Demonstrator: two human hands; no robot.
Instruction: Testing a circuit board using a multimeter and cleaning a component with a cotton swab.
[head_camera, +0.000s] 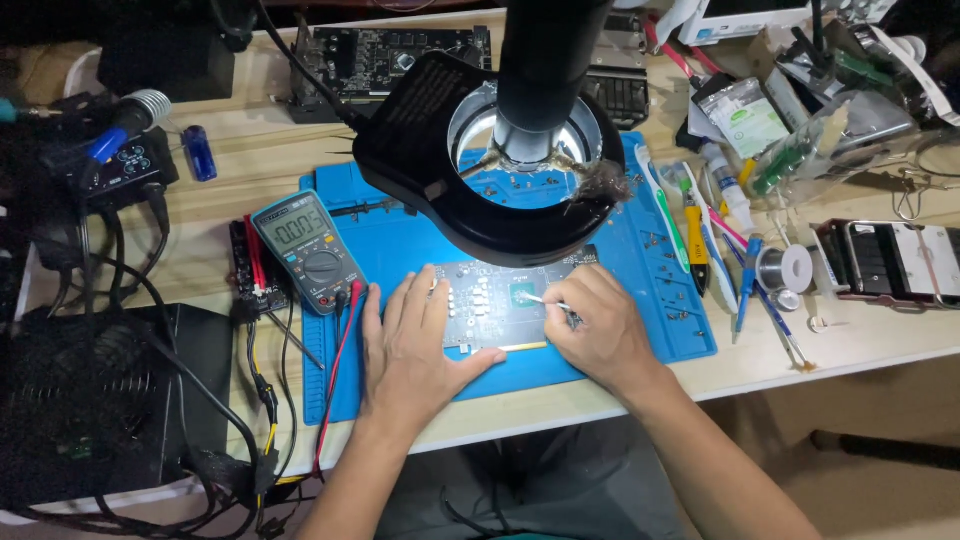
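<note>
Lying flat on the blue work mat (400, 250), the grey circuit board (490, 305) runs its long axis left to right across the tabletop (240, 160), under the ring lamp (480, 190). The left hand (415, 345) rests spread and flat on the board's left end. The right hand (595, 325) pinches a thin swab (540, 299), tip pointing left at the square chip (522, 294). A multimeter (308, 250) sits just left.
</note>
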